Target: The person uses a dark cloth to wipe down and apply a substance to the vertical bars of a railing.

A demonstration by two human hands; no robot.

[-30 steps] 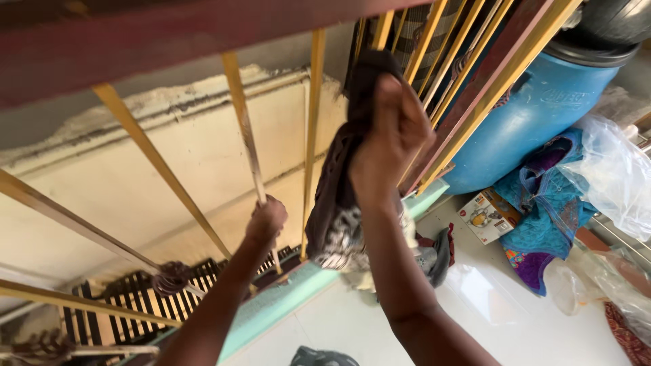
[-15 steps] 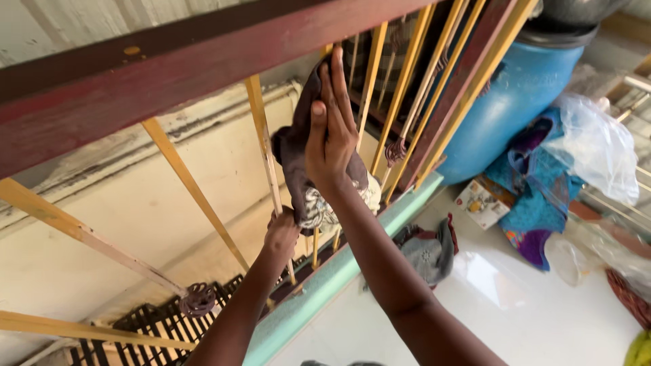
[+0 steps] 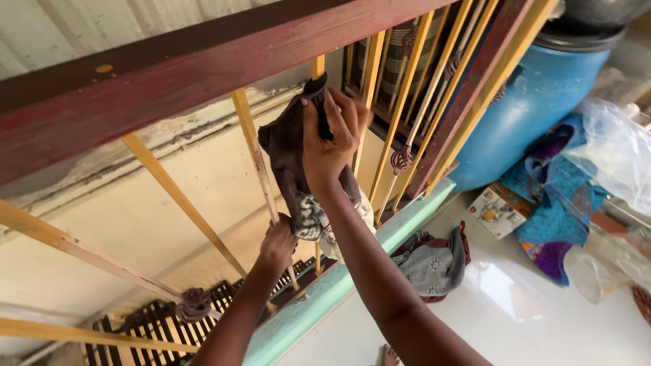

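Now the scene is taken from the left, where yellow railing bars slant below a dark red handrail that crosses the upper part of the view. Toward seven o'clock of the centre, the left hand is clenched around one bar low down, just beneath the hanging end of the cloth; in the earlier pictures it was gripped on a bar in much the same way, so a steadying hold appears to have been kept.

At the centre, a dark brown cleaning cloth with a patterned lower end is pressed against a bar by the right hand. Its fingers are curled and grasping the cloth's top around the bar, close under the handrail at twelve o'clock. Half a second ago the same hand was laid flat and open against the cloth lower on the bar; it has since been closed and carried upward. From this it is judged that the bar is being wiped along its length and that the stroke has reached its top end.

Toward four o'clock, a grey rag lies on the white floor beside the green ledge. At two o'clock a blue plastic drum stands behind the railing, and at three o'clock blue fabric, a small printed box and clear plastic bags are heaped together.
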